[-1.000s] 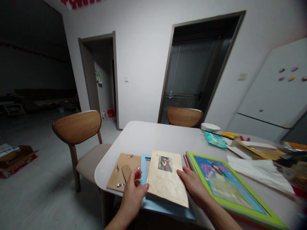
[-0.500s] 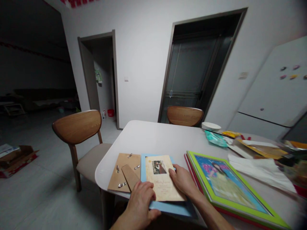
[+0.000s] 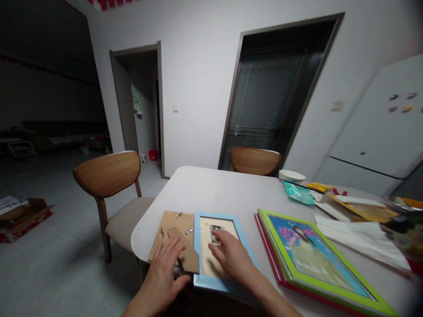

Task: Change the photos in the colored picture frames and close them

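**While Both Hands Lie Flat: Frame and Backing Board**

Where the white table point(image 3: 214, 189) curves toward the lower centre of the frame, the blue picture frame point(image 3: 197, 233) lies flat with a printed sheet point(image 3: 206, 246) inside it. The right hand point(image 3: 231, 259) rests open on that sheet, fingers spread, gripping nothing. The left hand point(image 3: 165, 268), left of it, lies open and flat on the brown backing board point(image 3: 172, 220) just beside the frame, gripping nothing.

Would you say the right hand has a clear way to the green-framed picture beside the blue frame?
Probably yes. The right hand rests on the sheet in the blue frame, and the green-framed picture lies flat just to its right, with nothing visible lying between them.
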The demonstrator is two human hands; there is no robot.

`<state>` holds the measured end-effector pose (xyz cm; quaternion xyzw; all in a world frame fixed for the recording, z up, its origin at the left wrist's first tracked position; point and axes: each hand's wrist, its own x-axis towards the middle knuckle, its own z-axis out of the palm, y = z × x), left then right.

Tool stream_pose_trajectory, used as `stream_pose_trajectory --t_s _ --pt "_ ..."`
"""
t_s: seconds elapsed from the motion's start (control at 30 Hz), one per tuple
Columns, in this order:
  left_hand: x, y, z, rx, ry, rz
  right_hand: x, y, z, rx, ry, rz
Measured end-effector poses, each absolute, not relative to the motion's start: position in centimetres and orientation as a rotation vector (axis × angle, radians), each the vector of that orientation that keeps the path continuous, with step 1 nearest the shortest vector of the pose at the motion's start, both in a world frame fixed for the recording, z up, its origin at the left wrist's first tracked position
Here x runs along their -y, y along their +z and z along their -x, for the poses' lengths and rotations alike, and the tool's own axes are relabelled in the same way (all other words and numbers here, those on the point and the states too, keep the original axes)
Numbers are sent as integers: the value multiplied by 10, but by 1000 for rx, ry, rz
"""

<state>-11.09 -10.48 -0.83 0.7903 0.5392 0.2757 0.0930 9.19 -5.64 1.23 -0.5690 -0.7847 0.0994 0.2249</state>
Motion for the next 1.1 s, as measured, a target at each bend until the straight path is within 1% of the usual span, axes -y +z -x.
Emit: stream_pose_trajectory --t_s 0.1,0.23,0.33,0.53,0.67,0.83,1.1 --pt "97 -26 144 -1860 754 -2282 66 17 -53 2306 274 1400" --pt "88 -41 165 -1865 764 -2327 71 14 -17 2397 215 1414" --pt "85 -36 166 -1805 832 -2357 71 12 -14 2307 321 1381" --pt "92 1 133 -1653 1063 -2393 79 35 -54 2150 400 1239" --pt "98 14 90 -1543 945 -2378 85 40 -101 2108 475 1324" --pt "98 8 47 -1415 778 -2366 89 22 -151 2086 524 1514" --pt "96 0 41 -1427 643 -2371 87 -7 -160 2190 305 1538"
